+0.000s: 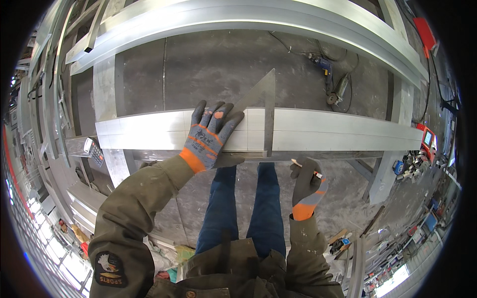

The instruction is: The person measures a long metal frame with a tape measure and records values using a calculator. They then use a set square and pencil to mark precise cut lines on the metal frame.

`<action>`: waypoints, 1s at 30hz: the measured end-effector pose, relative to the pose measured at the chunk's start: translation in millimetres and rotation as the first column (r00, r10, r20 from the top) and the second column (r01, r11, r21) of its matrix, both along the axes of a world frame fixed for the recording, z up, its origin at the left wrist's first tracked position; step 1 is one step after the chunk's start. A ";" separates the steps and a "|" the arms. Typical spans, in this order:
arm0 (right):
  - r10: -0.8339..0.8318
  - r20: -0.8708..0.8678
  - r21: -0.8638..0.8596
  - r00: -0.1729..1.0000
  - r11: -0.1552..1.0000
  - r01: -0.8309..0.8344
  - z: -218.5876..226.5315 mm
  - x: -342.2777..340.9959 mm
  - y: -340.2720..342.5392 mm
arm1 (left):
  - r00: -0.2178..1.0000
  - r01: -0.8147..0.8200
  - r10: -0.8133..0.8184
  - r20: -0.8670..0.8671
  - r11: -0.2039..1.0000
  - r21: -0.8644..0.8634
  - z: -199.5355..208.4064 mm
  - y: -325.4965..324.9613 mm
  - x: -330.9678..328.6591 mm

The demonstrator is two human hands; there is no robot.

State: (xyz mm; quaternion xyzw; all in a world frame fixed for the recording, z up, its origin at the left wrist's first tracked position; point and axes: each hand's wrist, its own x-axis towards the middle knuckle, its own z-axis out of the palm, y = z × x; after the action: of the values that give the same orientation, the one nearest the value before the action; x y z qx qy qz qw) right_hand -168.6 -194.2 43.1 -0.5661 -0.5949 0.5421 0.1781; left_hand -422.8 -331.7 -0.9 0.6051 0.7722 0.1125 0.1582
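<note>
A long pale metal bar [343, 130] with thin lines across it lies from left to right before me. Over it sits a metal triangle square [269, 114], its pointed tip reaching past the far edge. My left hand [211, 131], in a grey and orange glove, lies over the bar and holds the square, thumb at the near edge and fingers stretched across. The square's left part is hidden under this hand. Just off the near edge, right of the square, my right hand [309, 184] is closed around a thin pencil [297, 163], partly covered by the glove.
Farther off, long metal profiles [238, 17] span the metal supports. A blue drill [324, 65] and an angle grinder [339, 89] with cables lie beyond the bar. A calculator [93, 150] rests at the left; an orange-red device [427, 137] is by the bar's right end.
</note>
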 end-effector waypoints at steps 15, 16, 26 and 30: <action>0.148 -0.068 0.229 0.987 0.965 -0.129 -15.1 -29.0 19.8 | 0.998 0.052 -0.052 -0.041 0.999 0.003 -2.2 8.3 4.4; 0.140 -0.077 0.229 0.987 0.966 -0.120 -16.2 -30.4 20.0 | 0.998 0.050 -0.049 -0.034 0.999 0.009 -2.5 8.4 4.1; 0.143 -0.052 0.227 0.988 0.965 -0.128 -19.6 -30.2 20.1 | 0.999 0.019 -0.017 -0.041 0.999 0.036 -1.9 12.7 6.5; 0.143 -0.087 0.234 0.986 0.965 -0.119 -21.2 -31.9 20.7 | 0.999 0.017 -0.016 -0.043 0.999 0.030 -2.7 13.7 8.6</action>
State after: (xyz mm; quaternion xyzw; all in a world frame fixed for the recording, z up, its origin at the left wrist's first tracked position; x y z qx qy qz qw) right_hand -200.5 -173.5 21.9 -0.4726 -0.6795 0.5090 0.2361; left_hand -414.2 -318.0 -3.7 0.6160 0.7685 0.1099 0.1336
